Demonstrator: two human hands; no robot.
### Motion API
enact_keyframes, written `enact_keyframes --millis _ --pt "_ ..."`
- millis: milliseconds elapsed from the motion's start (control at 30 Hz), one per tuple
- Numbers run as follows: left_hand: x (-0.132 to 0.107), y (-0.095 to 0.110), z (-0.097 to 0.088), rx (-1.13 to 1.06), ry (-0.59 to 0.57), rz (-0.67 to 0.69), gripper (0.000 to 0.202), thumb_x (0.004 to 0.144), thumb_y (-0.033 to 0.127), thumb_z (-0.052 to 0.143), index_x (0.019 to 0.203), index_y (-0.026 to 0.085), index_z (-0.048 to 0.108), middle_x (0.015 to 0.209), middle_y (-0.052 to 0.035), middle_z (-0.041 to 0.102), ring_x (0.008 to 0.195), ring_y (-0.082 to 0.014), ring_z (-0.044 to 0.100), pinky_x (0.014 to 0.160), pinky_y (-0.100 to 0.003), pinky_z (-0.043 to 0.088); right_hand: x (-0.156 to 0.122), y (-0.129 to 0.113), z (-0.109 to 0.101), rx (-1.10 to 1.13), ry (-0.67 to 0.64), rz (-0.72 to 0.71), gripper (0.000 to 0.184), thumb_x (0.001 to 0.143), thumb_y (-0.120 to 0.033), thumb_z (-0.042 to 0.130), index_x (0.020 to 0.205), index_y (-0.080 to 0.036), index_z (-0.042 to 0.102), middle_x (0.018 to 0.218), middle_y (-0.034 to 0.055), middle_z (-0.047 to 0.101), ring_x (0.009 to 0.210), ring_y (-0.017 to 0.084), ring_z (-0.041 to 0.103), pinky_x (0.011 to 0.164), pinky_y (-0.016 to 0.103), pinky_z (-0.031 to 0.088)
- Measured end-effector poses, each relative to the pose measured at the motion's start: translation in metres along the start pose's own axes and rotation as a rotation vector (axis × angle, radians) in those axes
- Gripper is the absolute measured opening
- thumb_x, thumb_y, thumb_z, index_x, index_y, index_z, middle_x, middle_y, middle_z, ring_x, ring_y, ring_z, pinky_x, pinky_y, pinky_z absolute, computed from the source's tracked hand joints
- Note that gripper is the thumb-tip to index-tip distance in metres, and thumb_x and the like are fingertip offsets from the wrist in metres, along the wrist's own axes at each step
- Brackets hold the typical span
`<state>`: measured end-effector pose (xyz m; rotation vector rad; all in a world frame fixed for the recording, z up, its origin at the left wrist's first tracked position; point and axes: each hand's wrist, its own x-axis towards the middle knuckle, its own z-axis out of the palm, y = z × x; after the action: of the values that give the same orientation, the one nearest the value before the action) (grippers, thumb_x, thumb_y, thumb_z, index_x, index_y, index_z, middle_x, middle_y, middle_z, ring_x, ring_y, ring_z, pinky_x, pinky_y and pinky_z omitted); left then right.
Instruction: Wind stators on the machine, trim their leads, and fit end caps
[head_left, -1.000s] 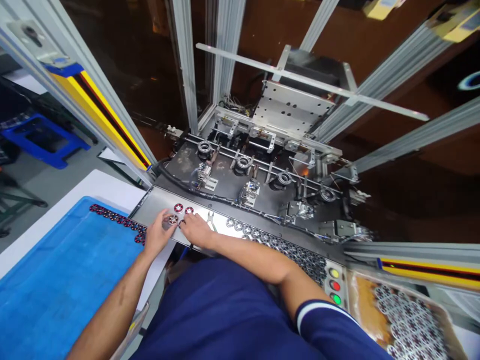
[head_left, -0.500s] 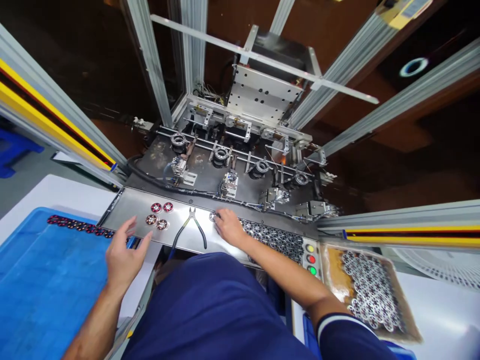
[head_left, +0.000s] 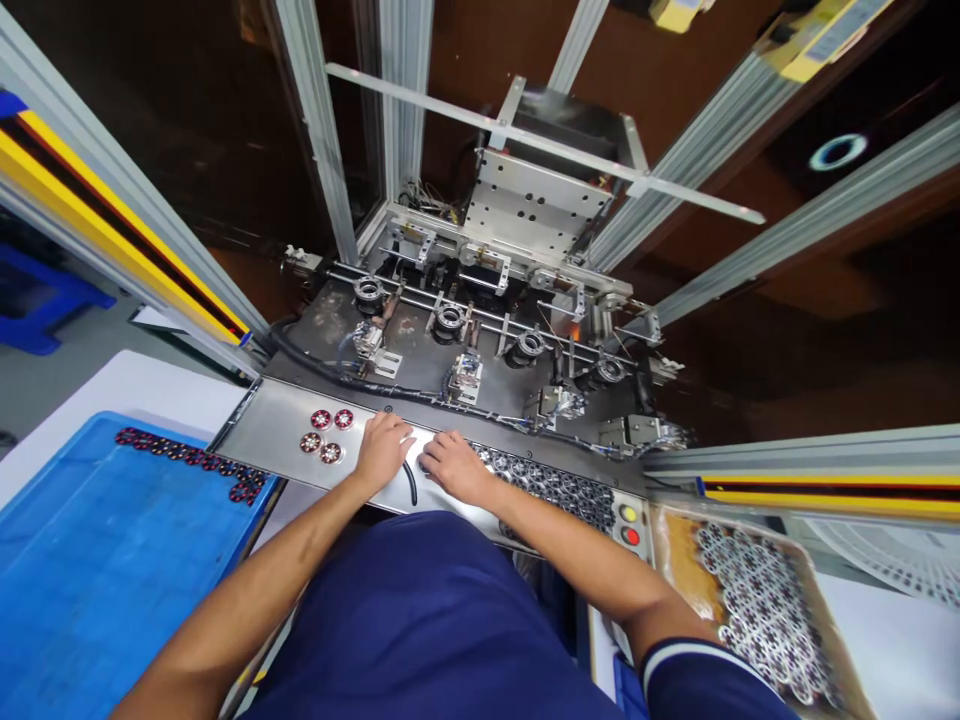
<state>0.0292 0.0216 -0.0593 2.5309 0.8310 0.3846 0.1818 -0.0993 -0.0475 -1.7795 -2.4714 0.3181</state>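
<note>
My left hand [head_left: 384, 450] rests with bent fingers over the cutting pliers [head_left: 410, 483] on the metal ledge. It hides their jaws and one handle; one dark handle shows beside it. What its fingers close on is hidden. Just to the right, my right hand [head_left: 455, 468] has its fingertips pressed together around a small round slotted metal core [head_left: 423, 466], mostly covered by the fingers. Several red-coated slotted cores [head_left: 321, 420] lie left of my left hand. Rows of bare grey cores [head_left: 559, 485] lie right of my right hand.
Behind the ledge stands a machine with several round fixtures [head_left: 450, 320] and metal clamps. A blue tray [head_left: 112, 590] with red cores is at left. At right are buttons [head_left: 630, 536] and a box [head_left: 675, 560] of silver cores. Yellow-edged posts [head_left: 135, 235] flank the opening.
My left hand has moved right from above the ledge's left end to over the pliers, its fingers now bent. My right hand has shifted slightly toward me. The view has tilted a little.
</note>
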Motion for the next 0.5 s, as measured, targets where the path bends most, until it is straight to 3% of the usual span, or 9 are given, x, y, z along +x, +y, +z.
enact_keyframes --millis 100,233,367,500 --pt "0.009 0.003 0.018 0.048 -0.034 -0.047 0.032 0.092 0.036 0.059 0.118 0.016 0.059 0.119 -0.0093 0.062 0.102 -0.0216 0.063 0.087 -0.044 0.054 0.000 -0.002 0.003 0.003 0.021 -0.024 0.018 0.097 -0.021 0.048 0.105 -0.013 0.061 0.097 0.0134 0.063 0.097 0.025 0.047 0.087 0.042 0.036" --pt "0.007 0.003 0.026 0.096 -0.065 -0.059 0.033 0.092 0.035 0.059 0.118 0.016 0.059 0.120 -0.0095 0.062 0.104 -0.0222 0.062 0.088 -0.045 0.054 0.000 -0.004 0.005 0.051 0.111 -0.031 0.015 0.093 -0.017 0.049 0.096 -0.011 0.063 0.089 0.0140 0.064 0.090 0.025 0.051 0.088 0.043 0.039" --pt "0.003 0.007 0.029 0.124 -0.064 -0.074 0.033 0.092 0.035 0.059 0.118 0.016 0.059 0.120 -0.0094 0.062 0.104 -0.0224 0.062 0.088 -0.045 0.054 -0.015 -0.012 -0.003 0.164 0.283 0.015 0.017 0.085 -0.025 0.058 0.095 -0.013 0.063 0.086 0.0121 0.066 0.087 0.025 0.054 0.085 0.043 0.044" --pt "0.002 0.013 0.036 0.108 -0.055 -0.086 0.033 0.092 0.035 0.059 0.119 0.016 0.059 0.120 -0.0095 0.062 0.104 -0.0225 0.062 0.088 -0.045 0.053 -0.043 -0.029 -0.029 0.313 0.511 0.161 0.027 0.083 -0.025 0.061 0.108 -0.014 0.059 0.096 0.0114 0.067 0.092 0.024 0.057 0.083 0.041 0.049"
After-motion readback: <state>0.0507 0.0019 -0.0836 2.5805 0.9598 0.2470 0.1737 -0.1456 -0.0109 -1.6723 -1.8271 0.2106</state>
